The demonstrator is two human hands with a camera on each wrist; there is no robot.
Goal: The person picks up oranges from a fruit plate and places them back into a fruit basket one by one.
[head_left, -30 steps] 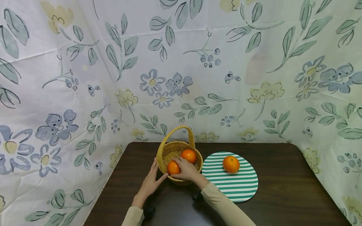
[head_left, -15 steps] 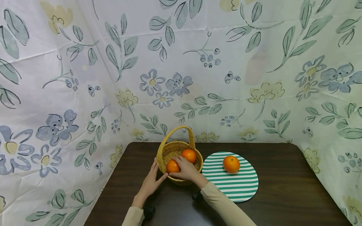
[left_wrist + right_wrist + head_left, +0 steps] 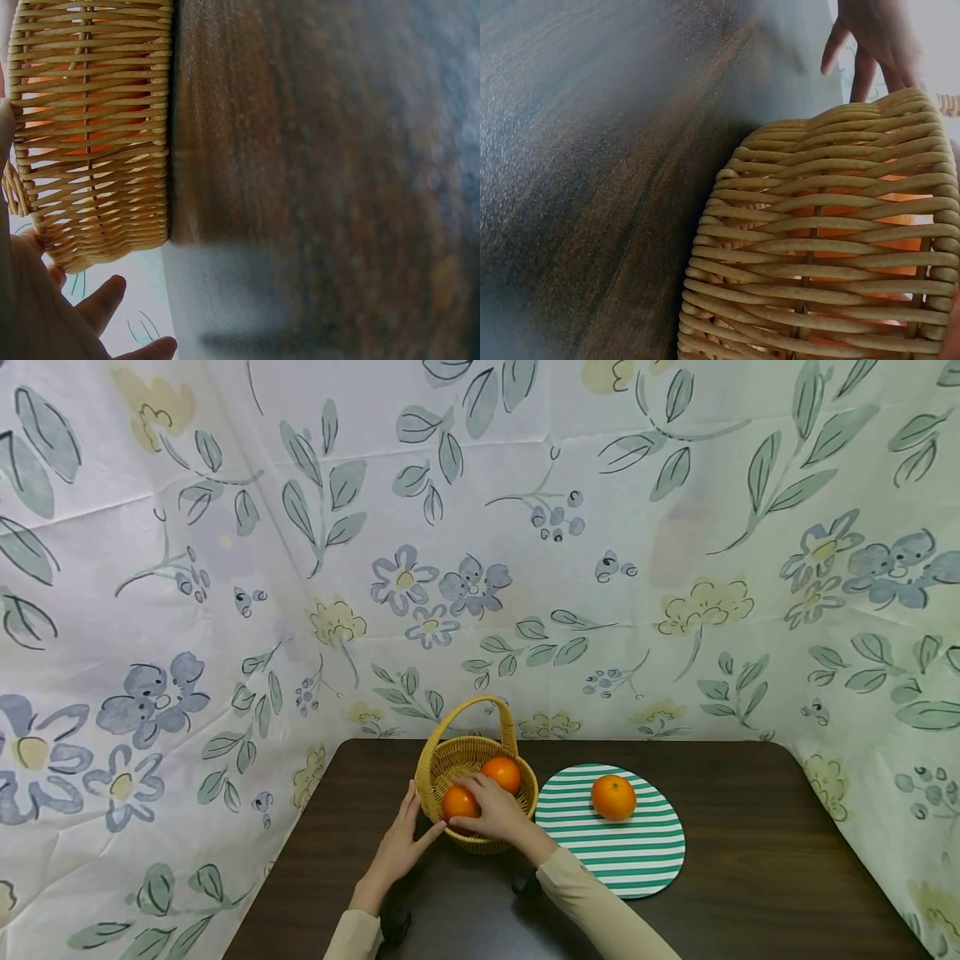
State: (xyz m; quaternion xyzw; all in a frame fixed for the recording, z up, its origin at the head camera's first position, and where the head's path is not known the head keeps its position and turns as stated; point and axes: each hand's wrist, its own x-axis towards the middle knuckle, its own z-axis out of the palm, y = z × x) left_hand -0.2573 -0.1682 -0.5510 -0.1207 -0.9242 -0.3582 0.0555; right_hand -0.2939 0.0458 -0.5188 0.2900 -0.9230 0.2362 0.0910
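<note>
at lower centre, the right hand (image 3: pixel 495 812) seems to grip an orange (image 3: pixel 459 802) inside the basket (image 3: pixel 467 750); the left hand (image 3: pixel 398 847), spread, touches the basket's side.

Floral-printed cloth (image 3: pixel 480 527) behind and beside a dark brown wood-grain table (image 3: pixel 765 843)

Wicker basket (image 3: pixel 817 240) filled lower rt. of the R wrist view, side-on to cam, w/ orange fruit (image 3: pixel 889 244) partly visible thru gaps in the weave. Dk. brown counter (image 3: pixel 607 165) took up the L side. Up top, L hand (image 3: pixel 877 34) was nr. basket's far end, fingers (image 3: pixel 834 49) spread; contact unclear.
</note>
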